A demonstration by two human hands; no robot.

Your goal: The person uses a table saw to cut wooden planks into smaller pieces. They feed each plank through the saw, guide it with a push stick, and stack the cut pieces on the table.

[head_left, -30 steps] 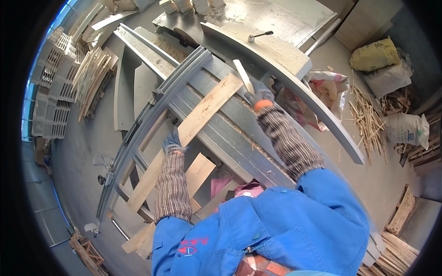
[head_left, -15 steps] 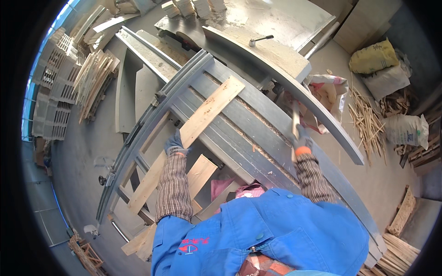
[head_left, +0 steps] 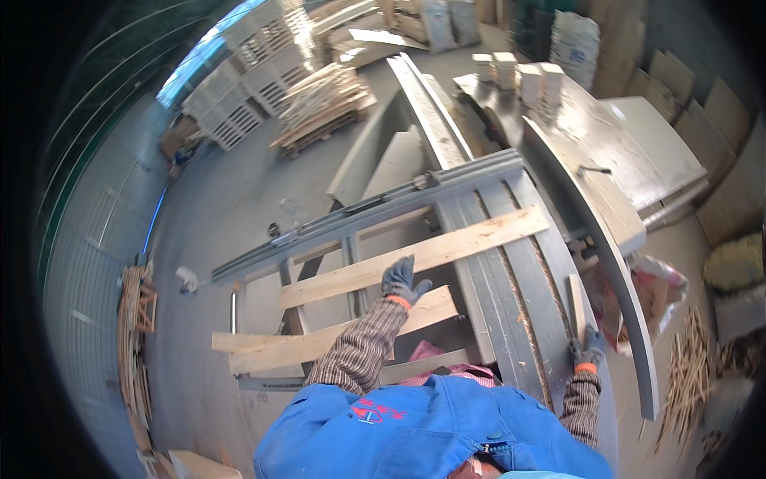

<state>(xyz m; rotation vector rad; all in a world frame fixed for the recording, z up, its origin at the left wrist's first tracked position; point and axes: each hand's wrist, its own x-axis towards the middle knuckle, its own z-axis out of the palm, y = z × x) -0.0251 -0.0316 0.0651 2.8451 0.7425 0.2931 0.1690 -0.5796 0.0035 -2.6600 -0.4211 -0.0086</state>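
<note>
By the spread, loose fingers of the left hand (head_left: 404,281), the long board (head_left: 471,245) looks light, stiff, best held edgewise; the right hand (head_left: 590,350) grips a wood strip (head_left: 576,300).

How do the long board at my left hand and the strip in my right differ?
The long board is longer and wider than the strip. The long board lies across the metal table; the strip is held in your right hand, pointing forward. Both look like pale wood.
</note>
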